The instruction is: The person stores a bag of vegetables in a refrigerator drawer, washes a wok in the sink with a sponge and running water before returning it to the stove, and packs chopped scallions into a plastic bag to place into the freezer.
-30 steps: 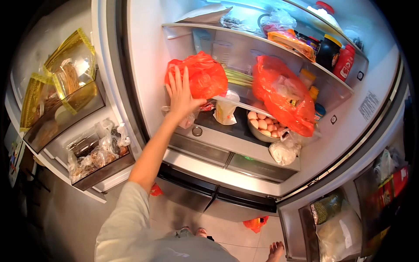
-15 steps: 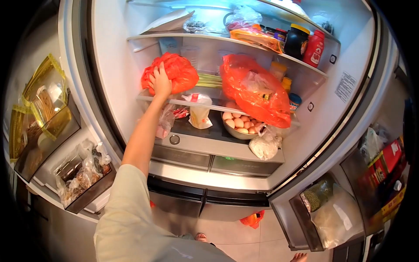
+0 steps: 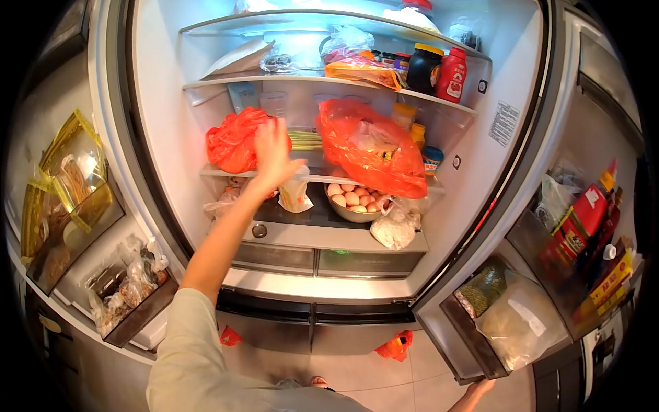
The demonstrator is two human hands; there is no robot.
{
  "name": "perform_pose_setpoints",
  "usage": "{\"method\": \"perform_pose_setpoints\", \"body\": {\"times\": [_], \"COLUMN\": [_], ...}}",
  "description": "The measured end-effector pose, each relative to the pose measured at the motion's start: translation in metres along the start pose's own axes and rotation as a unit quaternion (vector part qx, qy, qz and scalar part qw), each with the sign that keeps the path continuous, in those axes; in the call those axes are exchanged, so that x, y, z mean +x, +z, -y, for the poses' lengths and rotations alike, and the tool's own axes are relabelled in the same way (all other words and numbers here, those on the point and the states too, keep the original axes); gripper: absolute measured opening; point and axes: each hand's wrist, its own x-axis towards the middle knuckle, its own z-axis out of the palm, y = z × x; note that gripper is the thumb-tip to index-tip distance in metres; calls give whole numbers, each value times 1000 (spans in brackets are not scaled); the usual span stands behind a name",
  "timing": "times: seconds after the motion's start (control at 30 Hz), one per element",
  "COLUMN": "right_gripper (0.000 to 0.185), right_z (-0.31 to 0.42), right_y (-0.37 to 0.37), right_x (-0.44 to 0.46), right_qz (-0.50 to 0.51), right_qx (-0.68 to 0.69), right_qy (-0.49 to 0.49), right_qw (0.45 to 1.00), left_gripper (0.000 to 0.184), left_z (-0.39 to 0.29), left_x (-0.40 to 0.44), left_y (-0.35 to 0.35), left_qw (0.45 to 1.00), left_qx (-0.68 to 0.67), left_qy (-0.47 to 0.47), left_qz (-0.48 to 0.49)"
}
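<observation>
Red bag (image 3: 232,143) partly behind the blurred fingers (image 3: 270,134) of the left hand (image 3: 276,161)

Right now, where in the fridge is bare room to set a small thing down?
Bare: the front ledge between the round knob and the whitish bag; a narrow dark strip between the white packet and the egg bowl. Crowded: the shelf above, where two red bags flank green stalks.

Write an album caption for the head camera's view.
Left hand by a crumpled red bag in an open fridge, a bowl of eggs lower down.
</observation>
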Motion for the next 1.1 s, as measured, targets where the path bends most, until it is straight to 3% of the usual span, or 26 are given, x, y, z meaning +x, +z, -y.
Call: {"method": "perform_pose_setpoints", "body": {"times": [0.03, 0.1, 0.17, 0.23, 0.27, 0.33, 0.4, 0.47, 0.53, 0.6, 0.7, 0.77, 0.83, 0.9, 0.93, 1.0, 1.03, 1.1], "right_gripper": [36, 36, 36, 37, 37, 37, 38, 46, 50, 50, 50, 51, 51, 51, 51, 52, 52, 52], "right_z": [0, -1, -1, -3, -4, -7, -8, 0, 8, 10, 14, 17, 20, 22, 24, 27, 26, 28], "right_y": [0, -2, -6, -11, -14, -24, -36, -19, -8, -6, -1, 8, 14, 20, 24, 29, 30, 32], "right_x": [0, 1, 1, 1, 2, 2, 5, -17, -39, -45, -54, -61, -69, -77, -79, -87, -91, -98], "right_qz": [0, 2, 0, -2, -3, -5, -8, -21, -32, -30, -26, -24, -21, -19, -22, -22, -24, -26], "right_qx": [2, 5, 10, 18, 20, 20, 9, 47, 61, 46, 26, 14, 5, -2, -3, -13, -15, -24], "right_qy": [0, -2, -6, -8, -9, -13, -18, -12, -10, -11, -16, -24, -28, -31, -31, -35, -36, -36], "right_qw": [1000, 1000, 1000, 1000, 1000, 1000, 1000, 999, 998, 998, 999, 999, 999, 999, 999, 999, 999, 999], "left_gripper": [118, 128, 127, 132, 135, 120, 73, 53, 38, 26, 22, 17, 18, 23, 24, 25, 24, 23], "left_z": [-24, -75, -100, -137, -158, -202, -225, -217, -208, -189, -152, -114, -36, 14, 32, 22, 0, -40], "left_x": [3, 15, 27, 31, 27, 9, 6, 11, 24, 43, 74, 102, 136, 148, 148, 129, 108, 83], "left_y": [9, 5, 36, 51, 50, 42, 42, 87, 111, 114, 139, 159, 236, 255, 246, 219, 201, 181], "left_qw": [997, 986, 943, 920, 926, 955, 950, 975, 982, 978, 983, 965, 855, 657, 890, 958, 940, 963], "left_qx": [-72, -133, -332, -386, -350, -190, -12, -44, -67, -81, -181, -216, -444, -672, -340, -7, -64, -31], "left_qy": [25, -78, -1, 39, 101, 123, 176, 166, 149, 126, 17, -146, -266, -340, -296, -262, -320, -257], "left_qz": [4, 64, 23, 55, 95, 189, 256, 138, 99, 143, 7, 19, 39, -2, 74, 118, 101, 75]}}
